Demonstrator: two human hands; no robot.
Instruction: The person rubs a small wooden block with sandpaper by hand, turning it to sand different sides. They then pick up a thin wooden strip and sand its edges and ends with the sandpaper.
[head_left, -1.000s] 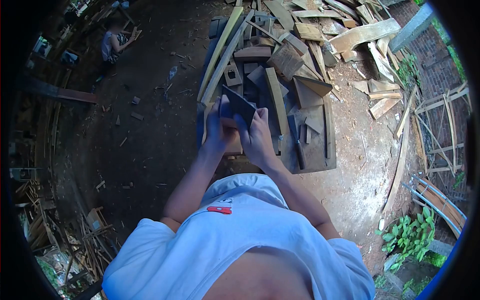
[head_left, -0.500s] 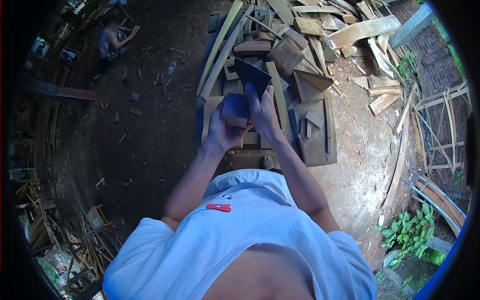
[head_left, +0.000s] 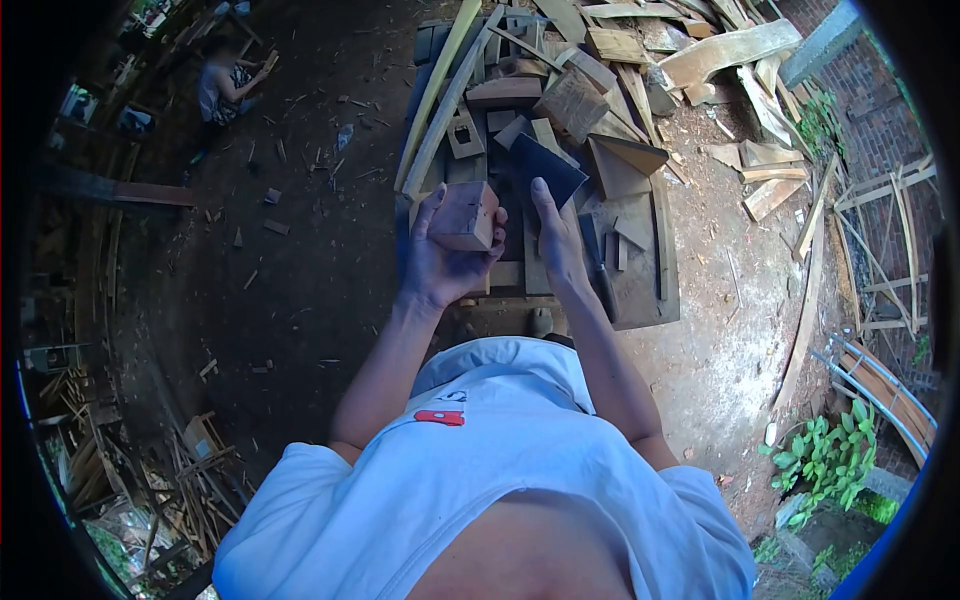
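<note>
The left hand (head_left: pixel 436 268) is cradling a wooden block (head_left: pixel 462 218) over the near part of the counter (head_left: pixel 644 296), its grip wrapping round the block with fingertips showing at the right side. Just beside it, the right hand (head_left: pixel 561 246) is holding a dark flat piece (head_left: pixel 549 168) in a narrow grip, the thumb lying over its near edge and the other fingers mostly hiding from view. Wood offcuts (head_left: pixel 573 106) are crowding the counter beyond, while a dark-handled tool (head_left: pixel 606 294) is lying right of the right hand.
</note>
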